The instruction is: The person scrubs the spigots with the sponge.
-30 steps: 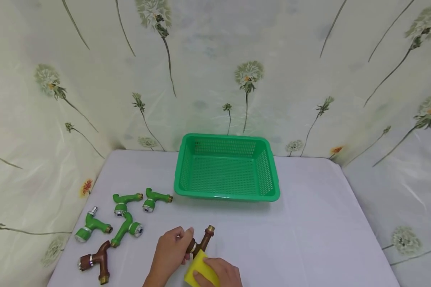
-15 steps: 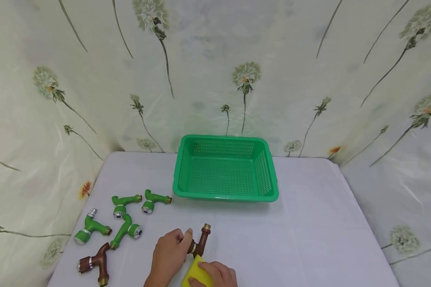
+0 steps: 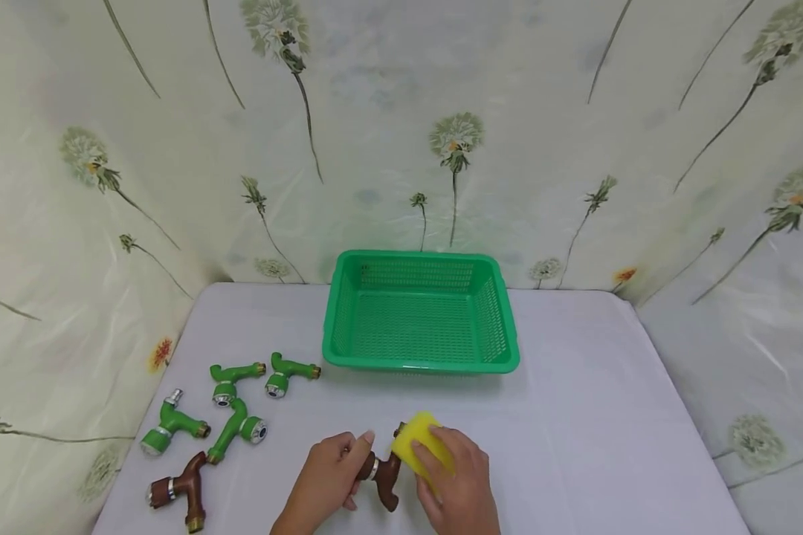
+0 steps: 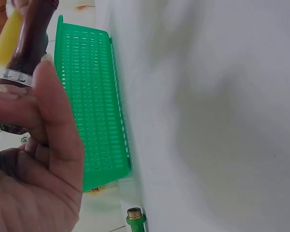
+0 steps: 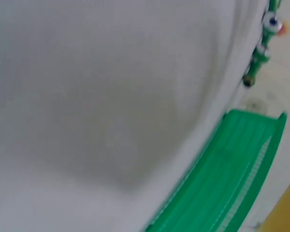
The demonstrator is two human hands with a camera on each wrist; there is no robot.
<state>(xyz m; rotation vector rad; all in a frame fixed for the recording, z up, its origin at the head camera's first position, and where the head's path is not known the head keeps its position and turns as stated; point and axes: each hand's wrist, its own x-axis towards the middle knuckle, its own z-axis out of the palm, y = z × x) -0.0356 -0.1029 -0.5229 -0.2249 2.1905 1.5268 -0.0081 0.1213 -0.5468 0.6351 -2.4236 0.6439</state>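
My left hand (image 3: 329, 475) grips a brown faucet (image 3: 387, 479) by its knob end, above the near middle of the table. In the left wrist view the fingers curl round that knob below a silver ring, and the brown body (image 4: 34, 36) rises past the thumb. A yellow sponge (image 3: 424, 446) is held in my right hand (image 3: 460, 475), with fingers bent over it. The sponge lies against the faucet's threaded end and covers part of it. Only an edge of the sponge (image 5: 285, 208) shows in the right wrist view; the hand itself is out of that frame.
A green plastic basket (image 3: 421, 368) stands at the back middle of the white-covered table (image 3: 575, 416). Several green faucets (image 3: 230, 431) lie on the left side, with another brown faucet (image 3: 186, 487) nearer the front. Flowered sheeting (image 3: 375, 148) hangs behind and beside the table.
The sponge and right hand have moved up and right, from the faucet's near part to its threaded end. The faucet's curved spout now shows below. The left hand keeps its grip, shifted slightly right.
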